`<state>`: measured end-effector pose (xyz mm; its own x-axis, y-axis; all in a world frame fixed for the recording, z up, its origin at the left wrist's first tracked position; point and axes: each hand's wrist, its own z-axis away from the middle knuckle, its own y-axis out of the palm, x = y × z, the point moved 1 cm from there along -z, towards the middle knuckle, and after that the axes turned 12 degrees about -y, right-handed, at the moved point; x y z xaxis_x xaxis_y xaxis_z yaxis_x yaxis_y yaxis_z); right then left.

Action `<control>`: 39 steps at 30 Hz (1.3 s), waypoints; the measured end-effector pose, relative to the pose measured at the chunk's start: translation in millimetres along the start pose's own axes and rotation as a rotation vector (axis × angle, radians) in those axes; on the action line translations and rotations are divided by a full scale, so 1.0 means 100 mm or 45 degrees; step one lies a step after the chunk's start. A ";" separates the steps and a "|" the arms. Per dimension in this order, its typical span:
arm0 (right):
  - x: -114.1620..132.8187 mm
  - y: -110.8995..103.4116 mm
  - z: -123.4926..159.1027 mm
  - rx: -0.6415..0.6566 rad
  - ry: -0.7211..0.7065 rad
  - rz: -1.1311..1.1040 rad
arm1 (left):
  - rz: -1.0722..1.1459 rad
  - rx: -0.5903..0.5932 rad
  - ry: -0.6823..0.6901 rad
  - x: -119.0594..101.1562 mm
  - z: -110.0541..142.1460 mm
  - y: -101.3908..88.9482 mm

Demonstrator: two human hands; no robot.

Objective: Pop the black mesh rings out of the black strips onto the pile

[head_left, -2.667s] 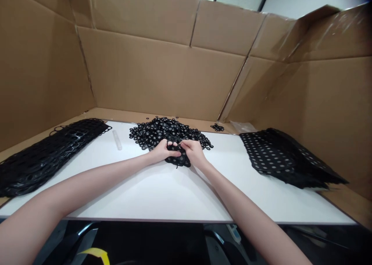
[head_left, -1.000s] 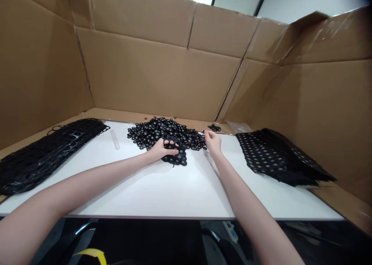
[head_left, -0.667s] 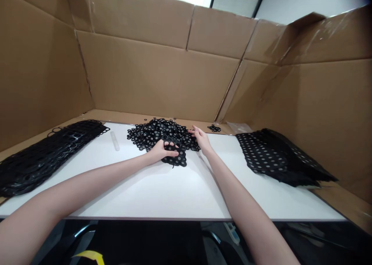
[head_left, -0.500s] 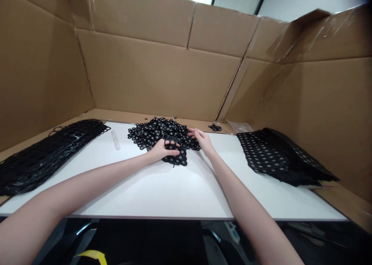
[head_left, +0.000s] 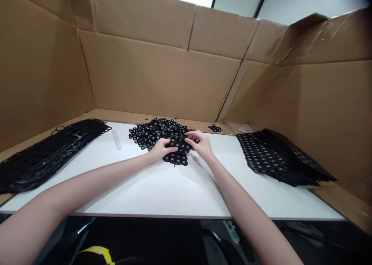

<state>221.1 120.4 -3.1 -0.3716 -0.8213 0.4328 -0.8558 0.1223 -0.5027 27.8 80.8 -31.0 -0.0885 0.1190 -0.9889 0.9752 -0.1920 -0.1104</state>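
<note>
A small black perforated rubber sheet (head_left: 178, 157), dotted with round holes, is held between my two hands over the white table. My left hand (head_left: 161, 150) pinches its left side between thumb and fingers. On the upper right side of the sheet, my right hand (head_left: 200, 143) is closed with thumb and fingertips together on its edge. Just behind them lies a heap of small black rings (head_left: 151, 131), partly covered by the hands and the sheet. Whether a loose ring is also between my right fingers is too small to tell.
A long stack of black sheets with large holes (head_left: 55, 152) lies at the left, near a clear plastic strip (head_left: 116, 140). Black perforated sheets (head_left: 270, 152) are piled at the right. A few rings (head_left: 214, 128) sit at the back. Cardboard walls (head_left: 162, 79) enclose the white table (head_left: 151, 195).
My right hand has moved left from the heap's right edge onto the sheet, and its fingers have closed there. The sheet's upper part now spreads toward the right hand. My left hand keeps its grip.
</note>
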 end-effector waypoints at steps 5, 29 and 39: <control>0.30 0.07 0.01 -0.053 -0.346 0.410 | -0.008 -0.065 0.037 0.04 -0.04 -0.02; 0.29 0.16 0.01 0.180 -0.430 0.331 | -0.227 0.095 0.078 -0.01 -0.02 -0.03; 0.23 0.21 0.03 0.298 -0.289 0.177 | -0.144 0.113 0.070 0.01 -0.03 -0.01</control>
<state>195.7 102.6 -6.2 -0.3670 -0.9118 0.1841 -0.6872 0.1324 -0.7143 27.4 84.5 -31.6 -0.1831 0.1976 -0.9630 0.9376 -0.2596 -0.2315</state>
